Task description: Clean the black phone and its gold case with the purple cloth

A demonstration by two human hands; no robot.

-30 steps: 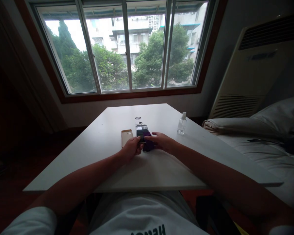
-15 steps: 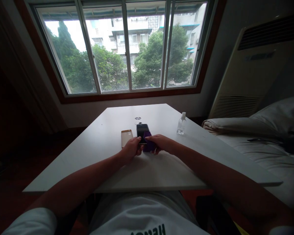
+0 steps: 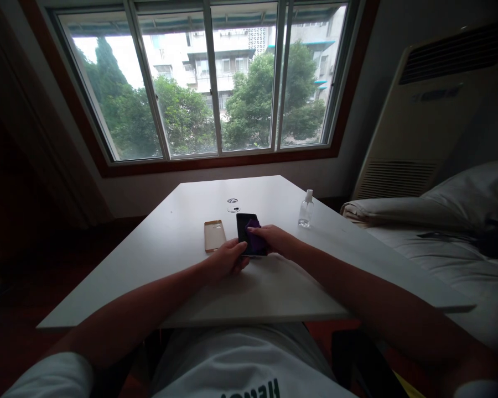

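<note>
A black phone [image 3: 244, 224] lies screen up on the white table [image 3: 182, 237]. My left hand [image 3: 226, 260] grips its near left edge with curled fingers. My right hand [image 3: 274, 240] presses a small purple cloth [image 3: 253, 226] onto the screen, fingers closed on the cloth. A tan phone case [image 3: 214, 235] lies flat just left of the phone, clear of both hands.
A small clear spray bottle [image 3: 305, 210] stands at the table's right side. Two small round items [image 3: 233, 204] lie beyond the phone. A bed with a pillow [image 3: 460, 204] is on the right, next to a tall air-conditioning unit [image 3: 431, 121]. A wide window [image 3: 211, 83] faces me.
The phone has turned a little and its screen has gone dark. My right hand has slid the purple cloth further onto the screen. My left hand has shifted slightly nearer to me.
</note>
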